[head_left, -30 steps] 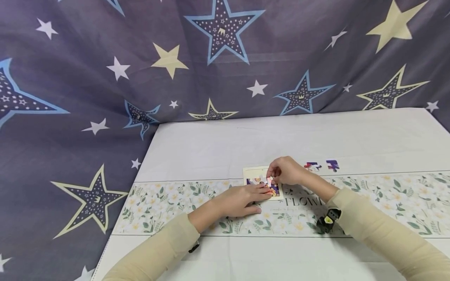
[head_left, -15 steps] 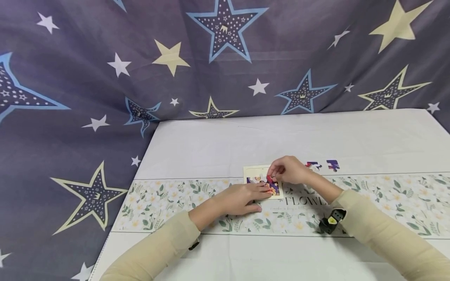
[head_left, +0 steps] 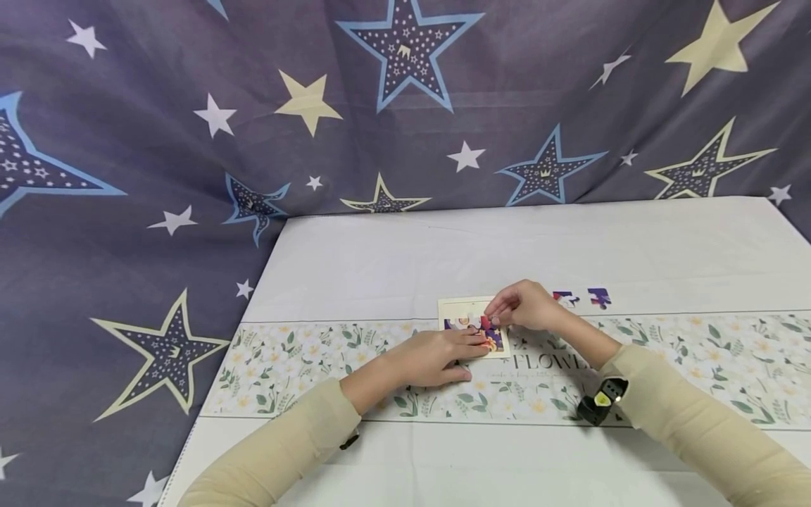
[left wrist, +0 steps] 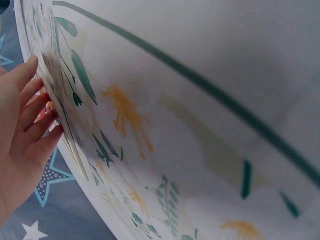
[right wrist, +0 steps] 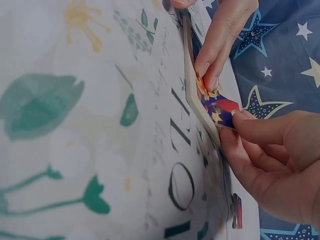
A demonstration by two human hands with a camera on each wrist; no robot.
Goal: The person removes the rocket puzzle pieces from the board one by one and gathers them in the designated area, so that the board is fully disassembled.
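A small cream-bordered jigsaw puzzle board lies on the table, its lower part filled with purple, orange and white pieces. My left hand rests its extended fingers on the fitted pieces; in the right wrist view two of those fingertips touch the picture. From the right, my right hand pinches a red and purple puzzle piece between thumb and fingers, at the board's right side. That piece looks slightly tilted in the right wrist view. My fingers cover part of the picture.
Two loose puzzle pieces lie on the white cloth right of the board, behind the right hand. A floral band with printed lettering crosses the cloth. A dark star-patterned curtain hangs behind and to the left.
The piece in my right hand has turned: a pale face showed earlier, now red shows against the board. My left hand has stayed on the board.
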